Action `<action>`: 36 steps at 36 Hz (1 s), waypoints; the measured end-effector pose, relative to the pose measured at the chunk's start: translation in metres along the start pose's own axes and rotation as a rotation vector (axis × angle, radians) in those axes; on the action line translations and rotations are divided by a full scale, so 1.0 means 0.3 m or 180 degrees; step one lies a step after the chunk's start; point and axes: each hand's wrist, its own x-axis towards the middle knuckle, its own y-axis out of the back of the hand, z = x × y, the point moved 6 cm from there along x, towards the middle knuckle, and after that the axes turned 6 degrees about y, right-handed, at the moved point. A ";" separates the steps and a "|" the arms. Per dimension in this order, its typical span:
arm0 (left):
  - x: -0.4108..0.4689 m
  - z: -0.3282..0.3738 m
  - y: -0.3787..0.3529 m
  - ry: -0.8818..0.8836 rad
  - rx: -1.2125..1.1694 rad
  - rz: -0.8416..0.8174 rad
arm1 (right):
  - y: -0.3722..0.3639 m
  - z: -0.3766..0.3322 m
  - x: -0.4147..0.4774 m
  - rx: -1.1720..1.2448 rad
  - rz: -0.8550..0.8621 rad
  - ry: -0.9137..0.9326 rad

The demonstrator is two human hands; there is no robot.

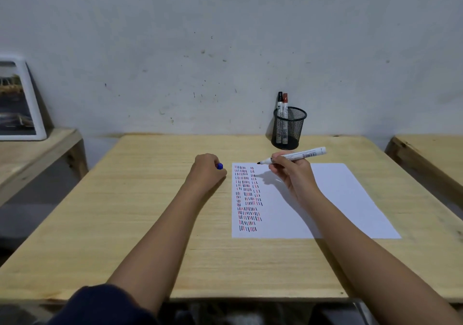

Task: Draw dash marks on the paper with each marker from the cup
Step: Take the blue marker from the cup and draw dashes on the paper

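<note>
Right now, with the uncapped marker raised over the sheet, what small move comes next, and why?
Probably lower the right hand so the marker tip meets the paper just right of the dash columns. The tip hovers uncapped above the sheet, and the left hand already holds the blue cap.

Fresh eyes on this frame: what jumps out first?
The white paper on the wooden table, its left side filled with rows of red and dark dashes. Above it the right hand holds an uncapped marker, tip off the sheet, while the left hand is closed on a blue cap. Behind, a black mesh cup holds two more markers.
</note>
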 end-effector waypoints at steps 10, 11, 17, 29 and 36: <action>-0.076 -0.019 0.004 -0.0360 -0.0359 0.0154 | -0.021 -0.011 -0.037 -0.0114 -0.0239 0.0020; -0.097 -0.020 0.005 -0.0455 -0.0339 0.0142 | -0.019 -0.013 -0.046 -0.0237 -0.0216 0.0063; -0.242 -0.029 -0.045 -0.1050 0.0000 -0.0371 | -0.021 -0.020 -0.141 -0.1016 -0.0062 0.0256; -0.308 -0.056 -0.115 -0.1060 0.1293 -0.0422 | -0.062 0.041 -0.264 -0.1242 0.0115 0.0213; -0.308 -0.064 -0.118 -0.1034 0.1287 -0.0415 | -0.074 0.034 -0.272 -0.1494 -0.0009 0.0352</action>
